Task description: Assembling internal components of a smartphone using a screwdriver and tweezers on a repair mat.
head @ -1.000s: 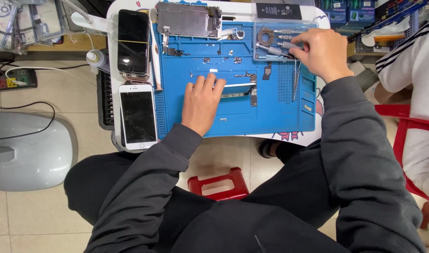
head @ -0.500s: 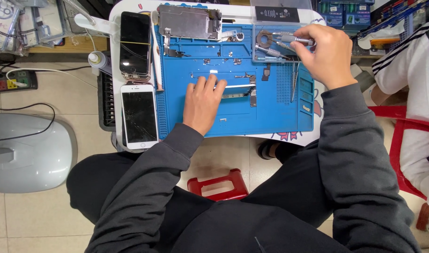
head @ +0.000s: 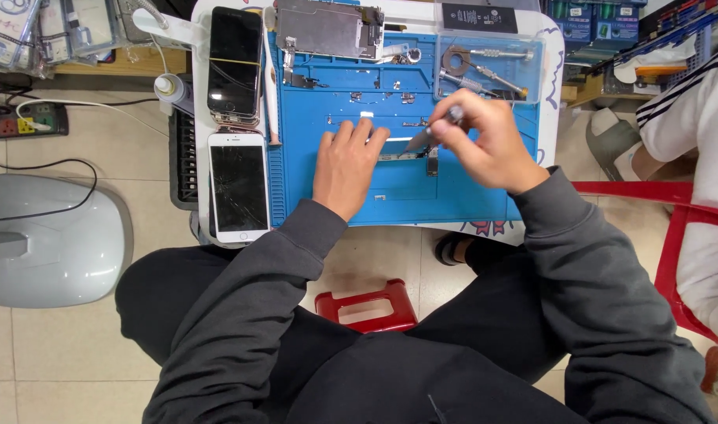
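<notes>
Far left, on the tiled floor: a grey rounded appliance [head: 49, 239] with a black cord running up to a power strip [head: 25, 120].

Left edge of the desk [head: 547, 55]: a black-screened phone [head: 234, 63] at the back; a white phone with a cracked screen [head: 239, 187] just in front of it. Both lie flat, just beside a blue work mat [head: 461, 192].

On the mat, back edge: a bare metal phone frame [head: 328, 30], lying flat.

Mat, centre: the left hand [head: 348, 166], palm down, fingers [head: 364, 135] spread flat and pressing on a small slim metal part [head: 398, 148]. The part lies on the mat between the two hands.

Right of centre: the right hand [head: 488, 145], fingers closed round a slim metal-tipped tool [head: 430, 133]. The tool is tilted, tip angled down to the left, at the part; whether it touches cannot be told.

Back right of the mat: a clear tray [head: 535, 71] holding screwdrivers and a ring-shaped piece.

Below the desk: a red stool [head: 367, 308], between the person's knees.

Far right: another person's white striped sleeve [head: 681, 110] and a red chair [head: 681, 235], well apart from the hands.
</notes>
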